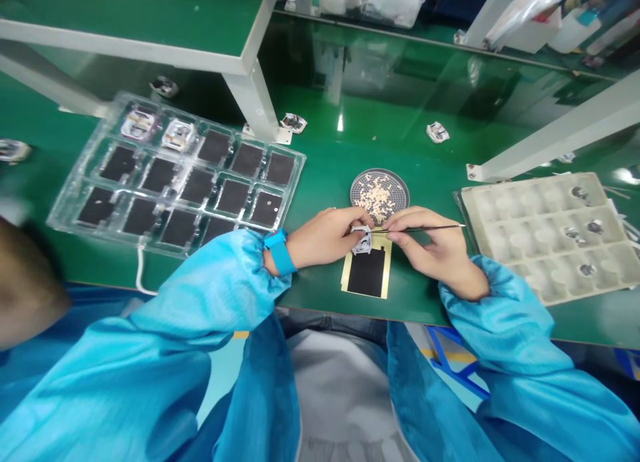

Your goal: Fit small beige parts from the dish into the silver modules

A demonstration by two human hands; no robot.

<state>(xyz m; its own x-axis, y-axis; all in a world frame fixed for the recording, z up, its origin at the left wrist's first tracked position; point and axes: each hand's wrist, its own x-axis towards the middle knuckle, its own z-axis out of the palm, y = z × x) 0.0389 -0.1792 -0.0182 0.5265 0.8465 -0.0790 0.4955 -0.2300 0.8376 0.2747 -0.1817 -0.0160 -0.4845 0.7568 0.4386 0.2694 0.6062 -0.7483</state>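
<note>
Two trays [83,172] [530,219] flank both hands [325,237] [437,249], left pinching a white part [362,242], right a thin tool [425,229]; a dish [401,194] sits beyond.

Dish [401,191] behind workpiece [362,242] and sheet [367,273] | one tray [75,195] left | another tray [520,229] right

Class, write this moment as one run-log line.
left hand: holding white part | right hand: holding thin tool | nearby: round dish, black sheet
</note>
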